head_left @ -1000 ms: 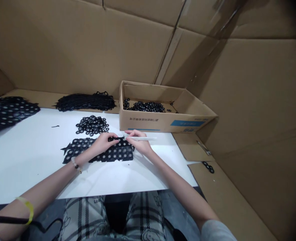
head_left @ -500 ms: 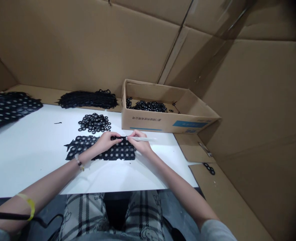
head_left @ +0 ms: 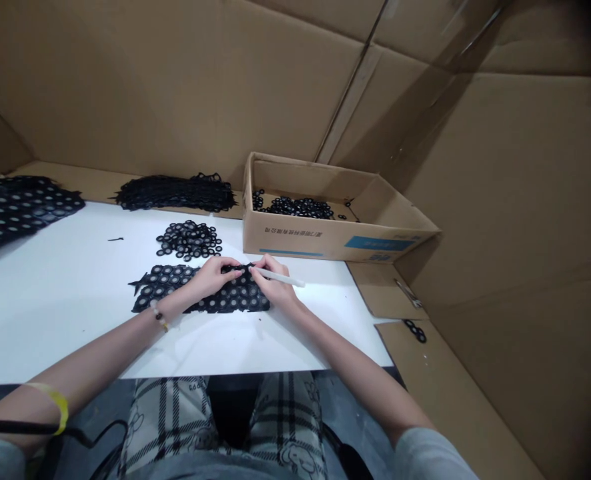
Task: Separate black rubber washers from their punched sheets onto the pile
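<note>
A black rubber-like sheet (head_left: 163, 281) dotted with rows of round rings lies flat on the white tabletop. At its upper edge, my left hand (head_left: 214, 277) pinches the sheet between thumb and fingers. My right hand (head_left: 274, 283) grips a slim white pen-like tool (head_left: 288, 277), its tip at the sheet's upper right part, close to my left fingertips. The exact tip contact is too small to make out. Just beyond the sheet sits a heap of loose black rings (head_left: 189, 240).
An open cardboard box (head_left: 300, 239) with loose rings stands at the back right. Stacked black sheets (head_left: 175, 193) lie at the back, and more dotted sheets (head_left: 20, 210) at the left. Metal tweezers (head_left: 408, 293) and joined rings (head_left: 415, 331) rest on cardboard at the right.
The white tool has tilted, its rear end swinging down toward me, as my right hand turned slightly. My left hand stays at the sheet's upper edge. The whole view has shifted a little.
</note>
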Action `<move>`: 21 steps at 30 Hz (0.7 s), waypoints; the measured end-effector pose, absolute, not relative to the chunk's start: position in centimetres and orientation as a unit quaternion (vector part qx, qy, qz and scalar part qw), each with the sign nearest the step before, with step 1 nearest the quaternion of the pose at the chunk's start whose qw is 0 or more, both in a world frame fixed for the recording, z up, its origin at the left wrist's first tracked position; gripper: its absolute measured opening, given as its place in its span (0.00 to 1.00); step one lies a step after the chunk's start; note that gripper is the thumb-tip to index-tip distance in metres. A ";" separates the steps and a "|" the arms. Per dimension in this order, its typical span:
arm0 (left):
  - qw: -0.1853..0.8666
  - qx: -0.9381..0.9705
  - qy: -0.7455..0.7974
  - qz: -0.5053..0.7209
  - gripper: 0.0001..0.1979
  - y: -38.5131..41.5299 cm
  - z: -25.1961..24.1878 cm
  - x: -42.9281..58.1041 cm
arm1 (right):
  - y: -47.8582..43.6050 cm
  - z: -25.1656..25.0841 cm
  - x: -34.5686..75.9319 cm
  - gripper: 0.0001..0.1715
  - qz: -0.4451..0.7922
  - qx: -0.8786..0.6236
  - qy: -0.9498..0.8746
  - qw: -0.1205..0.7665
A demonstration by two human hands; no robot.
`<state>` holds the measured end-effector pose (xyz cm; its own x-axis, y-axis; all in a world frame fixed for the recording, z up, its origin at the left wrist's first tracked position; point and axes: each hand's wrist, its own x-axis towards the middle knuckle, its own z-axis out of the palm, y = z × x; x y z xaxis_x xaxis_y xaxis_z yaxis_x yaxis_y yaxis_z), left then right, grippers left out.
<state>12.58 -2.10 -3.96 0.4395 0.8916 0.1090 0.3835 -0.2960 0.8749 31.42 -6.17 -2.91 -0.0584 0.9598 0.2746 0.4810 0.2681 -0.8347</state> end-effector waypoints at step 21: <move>0.340 0.807 0.420 0.239 0.13 -2.0 -2.3 11.5 | -5.5 -2.5 32.6 0.10 0.371 -0.439 -0.665 0.477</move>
<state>11.51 -1.98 -2.27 0.5334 0.8400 0.0993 0.5153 -0.4158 0.7494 32.59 -5.50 -2.54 -0.1591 0.9381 0.3078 0.2298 0.3384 -0.9125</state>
